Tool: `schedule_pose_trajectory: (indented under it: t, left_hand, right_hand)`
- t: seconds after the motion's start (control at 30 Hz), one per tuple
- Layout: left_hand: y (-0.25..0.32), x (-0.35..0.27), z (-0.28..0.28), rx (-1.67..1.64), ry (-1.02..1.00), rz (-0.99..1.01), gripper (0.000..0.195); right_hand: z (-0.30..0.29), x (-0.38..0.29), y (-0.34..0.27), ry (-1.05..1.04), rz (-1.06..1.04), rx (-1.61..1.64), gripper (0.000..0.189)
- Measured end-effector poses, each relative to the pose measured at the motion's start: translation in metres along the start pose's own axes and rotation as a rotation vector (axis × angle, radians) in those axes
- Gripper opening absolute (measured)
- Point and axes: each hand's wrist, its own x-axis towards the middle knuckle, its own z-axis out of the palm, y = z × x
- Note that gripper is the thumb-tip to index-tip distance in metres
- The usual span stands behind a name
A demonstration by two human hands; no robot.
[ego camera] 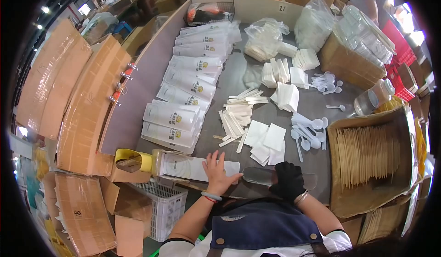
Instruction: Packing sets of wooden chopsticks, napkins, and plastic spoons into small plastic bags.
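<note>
My left hand [216, 175], bare with fingers spread, lies on the right part of a white printed paper sleeve [186, 165] at the table's front edge. My right hand [288, 181], in a black glove, is closed over a clear plastic sleeve [256, 176] lying flat to the right. Square white napkins [268, 136] lie just beyond my hands, beside a loose pile of white paper-wrapped sticks [237, 115]. White plastic spoons [310, 133] are heaped further right. Stacks of white printed sleeves [172, 119] fill the table's left side.
At the right stands an open cardboard box [344, 202] of wooden chopsticks, with a clear plastic jar [367, 102] beyond it. A yellow tape ring [150, 161] sits at the front left. Partitions [148, 70] border the table. A white basket [162, 205] is below.
</note>
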Motion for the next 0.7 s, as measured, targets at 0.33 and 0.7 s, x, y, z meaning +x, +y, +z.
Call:
schedule_pose_trajectory:
  t: [0.33, 0.7]
  left_hand:
    - [0.018, 0.019, -0.006, 0.050, -0.021, 0.089, 0.064]
    - [0.010, 0.087, 0.023, 0.027, 0.034, 0.186, 0.012]
  right_hand:
    - [0.051, 0.039, -0.012, 0.078, -0.212, 0.170, 0.060]
    - [0.012, -0.114, 0.212, 0.687, 0.850, -0.319, 0.040]
